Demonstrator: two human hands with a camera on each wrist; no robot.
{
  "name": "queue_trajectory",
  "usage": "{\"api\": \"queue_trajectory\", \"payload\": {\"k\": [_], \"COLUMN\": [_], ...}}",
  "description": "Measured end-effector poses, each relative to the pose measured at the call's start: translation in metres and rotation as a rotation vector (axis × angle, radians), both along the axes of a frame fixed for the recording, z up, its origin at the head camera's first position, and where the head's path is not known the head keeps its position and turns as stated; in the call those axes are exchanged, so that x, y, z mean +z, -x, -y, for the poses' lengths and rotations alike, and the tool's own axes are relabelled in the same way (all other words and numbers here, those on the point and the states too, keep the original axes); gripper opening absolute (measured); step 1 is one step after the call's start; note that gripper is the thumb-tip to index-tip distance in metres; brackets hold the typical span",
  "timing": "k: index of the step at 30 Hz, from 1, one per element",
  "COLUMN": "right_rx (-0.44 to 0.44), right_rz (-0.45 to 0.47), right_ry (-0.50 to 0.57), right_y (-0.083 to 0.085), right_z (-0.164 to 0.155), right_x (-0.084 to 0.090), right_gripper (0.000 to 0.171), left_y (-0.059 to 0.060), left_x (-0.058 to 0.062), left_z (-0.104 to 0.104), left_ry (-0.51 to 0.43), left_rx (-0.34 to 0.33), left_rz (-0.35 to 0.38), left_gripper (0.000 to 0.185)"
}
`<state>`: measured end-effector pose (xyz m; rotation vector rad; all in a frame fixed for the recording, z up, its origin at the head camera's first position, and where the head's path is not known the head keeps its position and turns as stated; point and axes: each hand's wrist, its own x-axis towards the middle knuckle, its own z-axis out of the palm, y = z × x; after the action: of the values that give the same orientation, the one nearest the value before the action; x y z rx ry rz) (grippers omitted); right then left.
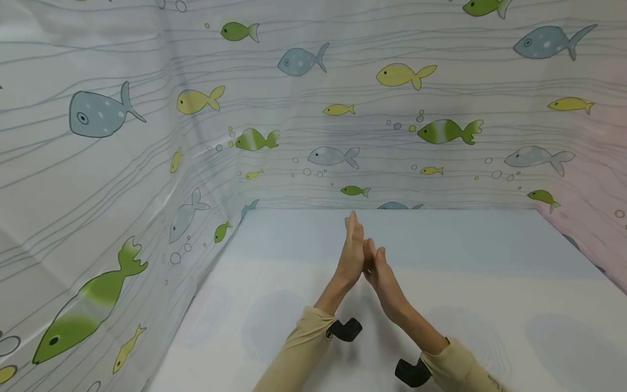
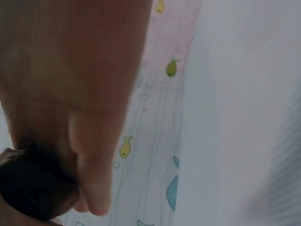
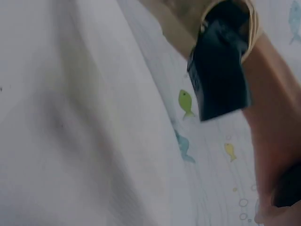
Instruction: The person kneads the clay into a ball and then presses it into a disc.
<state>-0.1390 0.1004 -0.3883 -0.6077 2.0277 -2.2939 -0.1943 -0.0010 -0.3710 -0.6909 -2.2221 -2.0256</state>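
Note:
In the head view my left hand points upward over the white surface, its fingers straight and close together. My right hand leans in from the right, and its fingers meet the left hand's palm side. Between the wrists the two hands spread apart into a narrow wedge. I see no object held in either. The left wrist view has a hand large and dim, with a dark patch hiding part of it at lower left. A bare forearm and hand run down the right side of the right wrist view.
Black wrist-worn cameras jut inward from both beige sleeves. A white tabletop with faint grey round patterns lies below. Fish-printed cloth hangs behind and at the sides, turning pinkish at right.

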Motion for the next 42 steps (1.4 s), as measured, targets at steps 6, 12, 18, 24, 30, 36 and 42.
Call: {"api": "queue_trajectory", "payload": {"k": [6,12,18,24,30,36,42], "right_rx": [0.035,0.014,-0.065,-0.206,-0.246,-0.257,-0.263], "right_rz": [0.028,0.056,0.128,0.207,0.184,0.173,0.179], "right_ry": [0.067,0.151,0.206,0.214,0.216,0.206,0.164], "right_y": [-0.012,-0.005,0.01,0.026,0.039,0.039,0.035], "right_z": [0.006,0.005,0.0,-0.011,-0.02,-0.018,-0.011], "right_x": [0.003,-0.003,-0.006,0.001,0.004,-0.002,-0.012], "right_gripper": [0.073,0.073,0.077,0.076,0.076,0.079,0.078], "left_y": [0.006,0.004,-0.002,-0.016,-0.03,-0.041,-0.04], "left_x": [-0.007,-0.018,-0.027,-0.028,-0.019,-0.016,-0.01], "left_z": [0.003,0.001,-0.002,-0.007,-0.01,-0.007,-0.004], "left_ry": [0.022,0.084,0.129,0.127,0.109,0.1,0.06], "left_rx": [0.003,-0.037,-0.117,-0.24,-0.301,-0.282,-0.26], "left_rz": [0.028,0.028,0.029,0.027,0.029,0.014,-0.006], "left_gripper": [0.075,0.079,0.079,0.082,0.089,0.088,0.089]}}
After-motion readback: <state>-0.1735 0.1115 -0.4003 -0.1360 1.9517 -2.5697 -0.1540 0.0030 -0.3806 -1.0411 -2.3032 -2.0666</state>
